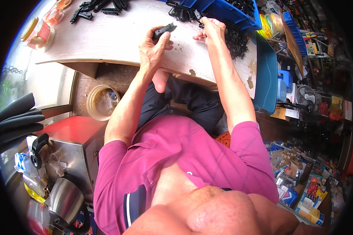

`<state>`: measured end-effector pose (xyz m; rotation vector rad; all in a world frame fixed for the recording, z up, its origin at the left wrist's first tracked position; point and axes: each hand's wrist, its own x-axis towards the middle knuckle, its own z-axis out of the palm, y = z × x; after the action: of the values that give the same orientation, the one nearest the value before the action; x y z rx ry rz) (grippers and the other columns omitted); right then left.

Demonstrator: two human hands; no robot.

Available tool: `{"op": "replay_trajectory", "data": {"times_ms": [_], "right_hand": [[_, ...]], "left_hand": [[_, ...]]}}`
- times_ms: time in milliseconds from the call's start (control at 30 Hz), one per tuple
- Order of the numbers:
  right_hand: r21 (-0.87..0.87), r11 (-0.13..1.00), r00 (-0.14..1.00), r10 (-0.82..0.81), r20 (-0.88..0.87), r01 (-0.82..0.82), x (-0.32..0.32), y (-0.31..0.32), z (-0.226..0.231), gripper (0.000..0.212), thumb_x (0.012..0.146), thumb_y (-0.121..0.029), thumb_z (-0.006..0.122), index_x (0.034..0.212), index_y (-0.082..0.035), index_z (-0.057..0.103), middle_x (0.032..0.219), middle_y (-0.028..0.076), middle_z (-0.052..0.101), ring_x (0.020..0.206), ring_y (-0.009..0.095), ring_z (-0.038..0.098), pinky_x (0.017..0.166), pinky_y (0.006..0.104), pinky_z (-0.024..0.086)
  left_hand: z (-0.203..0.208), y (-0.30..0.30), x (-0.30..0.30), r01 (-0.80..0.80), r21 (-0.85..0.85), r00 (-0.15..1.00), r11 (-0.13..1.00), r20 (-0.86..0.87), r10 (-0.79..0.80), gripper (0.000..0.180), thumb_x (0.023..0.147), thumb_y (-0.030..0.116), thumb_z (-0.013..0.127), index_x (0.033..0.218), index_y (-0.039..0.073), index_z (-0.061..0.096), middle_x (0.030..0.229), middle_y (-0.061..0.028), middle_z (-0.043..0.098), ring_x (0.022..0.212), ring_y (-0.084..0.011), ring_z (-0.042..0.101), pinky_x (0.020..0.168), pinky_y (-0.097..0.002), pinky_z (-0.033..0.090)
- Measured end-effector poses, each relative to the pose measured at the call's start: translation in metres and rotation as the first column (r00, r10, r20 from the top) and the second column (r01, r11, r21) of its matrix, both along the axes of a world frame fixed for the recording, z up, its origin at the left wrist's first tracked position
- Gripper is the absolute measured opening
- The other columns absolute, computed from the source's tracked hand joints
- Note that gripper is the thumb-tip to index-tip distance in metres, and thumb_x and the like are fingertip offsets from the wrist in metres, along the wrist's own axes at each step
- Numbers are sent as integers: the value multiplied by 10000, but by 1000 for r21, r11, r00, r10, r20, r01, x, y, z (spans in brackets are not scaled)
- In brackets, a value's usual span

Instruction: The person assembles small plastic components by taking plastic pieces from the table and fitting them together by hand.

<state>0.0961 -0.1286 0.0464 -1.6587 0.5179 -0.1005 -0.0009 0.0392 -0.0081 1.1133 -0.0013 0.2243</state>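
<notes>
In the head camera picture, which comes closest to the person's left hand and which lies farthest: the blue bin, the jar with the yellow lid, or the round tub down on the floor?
From the left hand, which holds a small black plastic part:
1. Blue bin, up and to the right on the table.
2. Round tub, below the table edge, to the left.
3. Jar with the yellow lid, at the table's far left end.

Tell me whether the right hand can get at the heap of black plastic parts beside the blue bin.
Probably yes. The right hand hovers at the table's far edge, right beside the heap of black parts, with nothing between them. It seems to pinch something small already.
</notes>
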Motion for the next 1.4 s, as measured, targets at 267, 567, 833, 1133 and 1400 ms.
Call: {"op": "replay_trajectory", "data": {"times_ms": [267, 567, 833, 1133, 1400], "right_hand": [[241, 925, 949, 253, 186, -294, -81, 26, -29, 119, 865, -98, 617, 802, 0, 593, 522, 39, 502, 401, 148, 533, 360, 359, 516], [186, 929, 945, 299, 135, -321, -86, 23, -32, 128, 910, -90, 612, 934, 29, 573, 766, 129, 654, 526, 180, 621, 411, 297, 517], [405, 794, 890, 376, 257, -453, -90, 10, -32, 237, 859, -180, 697, 950, 11, 590, 555, 11, 492, 398, 93, 425, 411, 327, 534], [349, 852, 903, 278, 327, -389, -94, 4, -26, 302, 811, -235, 765, 927, 7, 627, 470, 14, 469, 379, 130, 487, 415, 360, 538], [322, 786, 840, 427, 334, -527, -96, -15, -5, 316, 816, -218, 767, 994, 8, 638, 477, -14, 459, 393, 113, 513, 439, 333, 550]], "left_hand": [[8, -26, 22, 31, -206, 986, 978, -157, -64, 325, 884, 117, 687, 1158, 5, 553, 926, -124, 659, 668, -173, 676, 565, -254, 578], [8, -21, 15, 140, -73, 962, 988, -225, -153, 331, 847, 123, 695, 1126, -6, 573, 851, -112, 650, 633, -158, 649, 520, -255, 549], [12, -19, 11, 97, -91, 967, 991, -228, -115, 310, 839, 62, 711, 1122, 7, 597, 937, -100, 649, 679, -148, 661, 633, -238, 580], [4, -12, 3, 103, -150, 978, 983, -166, -127, 291, 812, 51, 676, 1082, -23, 596, 863, -91, 636, 655, -151, 640, 626, -257, 569], [16, -4, -8, 371, 192, 919, 909, -220, -328, 265, 757, 99, 656, 994, -17, 638, 663, -46, 597, 573, -114, 581, 559, -256, 507]]}}
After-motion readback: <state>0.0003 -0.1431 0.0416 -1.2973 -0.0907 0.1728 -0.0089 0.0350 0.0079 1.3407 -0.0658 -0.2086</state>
